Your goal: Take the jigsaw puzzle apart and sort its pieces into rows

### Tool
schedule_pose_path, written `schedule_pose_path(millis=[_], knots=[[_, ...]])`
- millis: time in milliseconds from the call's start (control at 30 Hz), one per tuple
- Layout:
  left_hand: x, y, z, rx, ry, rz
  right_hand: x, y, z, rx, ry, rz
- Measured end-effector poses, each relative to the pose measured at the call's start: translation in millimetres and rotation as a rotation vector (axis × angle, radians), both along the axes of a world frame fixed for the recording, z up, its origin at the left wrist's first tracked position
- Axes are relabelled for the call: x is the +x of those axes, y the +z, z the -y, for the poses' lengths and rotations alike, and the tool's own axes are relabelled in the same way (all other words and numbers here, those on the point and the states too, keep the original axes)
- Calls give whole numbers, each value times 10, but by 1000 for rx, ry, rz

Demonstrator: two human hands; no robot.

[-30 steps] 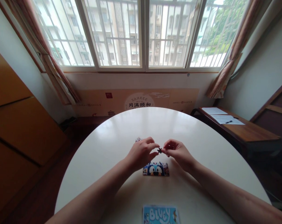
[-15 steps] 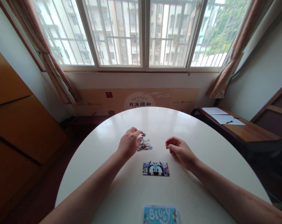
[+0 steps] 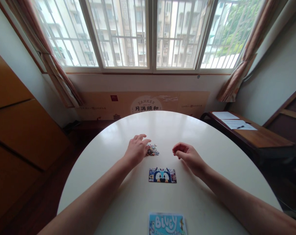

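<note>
Over a small heap of jigsaw pieces point(image 3: 153, 150) is my left hand point(image 3: 137, 147), open, its fingers apart and the fingertips close to the heap's left side. Part of the heap is hidden behind that hand. To the right of the pieces, my right hand point(image 3: 187, 154) rests near the table with its fingers curled together; what they hold, if anything, cannot be made out. Between my forearms lies a rectangular jigsaw panel point(image 3: 162, 175) showing a blue cartoon dog face. Nearest me is a light blue Bluey box or booklet point(image 3: 167, 224), cut off by the bottom edge.
All of this lies on a round white table point(image 3: 202, 202). A wooden side table point(image 3: 268, 137) with papers point(image 3: 238, 124) and a pen stands at the right. Wooden cabinets point(image 3: 20, 130) are on the left, and barred windows point(image 3: 125, 36) face me.
My left hand has let go of a jigsaw piece held above the heap, and its fingers have spread. My right hand has hardly moved. The whole view has shifted slightly.
</note>
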State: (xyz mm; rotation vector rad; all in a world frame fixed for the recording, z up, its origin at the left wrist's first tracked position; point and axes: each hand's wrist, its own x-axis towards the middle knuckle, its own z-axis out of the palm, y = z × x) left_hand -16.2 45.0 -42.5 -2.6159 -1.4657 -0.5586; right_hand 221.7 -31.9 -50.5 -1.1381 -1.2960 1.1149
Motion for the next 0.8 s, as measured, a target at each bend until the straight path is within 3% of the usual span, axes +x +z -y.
schedule_pose_path(millis=[200, 333, 400, 633, 800], knots=[[-5, 292, 139, 63, -132, 131, 63, -21, -30, 116, -18, 143], [-18, 520, 329, -243, -390, -54, 63, -9, 13, 337, 16, 396], [-25, 578, 398, -352, -440, -164, 44, 15, 61, 452, 102, 497], [-20, 549, 459, -429, -406, -303, -32, 88, 215, 597, 418, 722], [40, 491, 510, -413, -371, -340, -70, 101, 248, 634, 502, 904]])
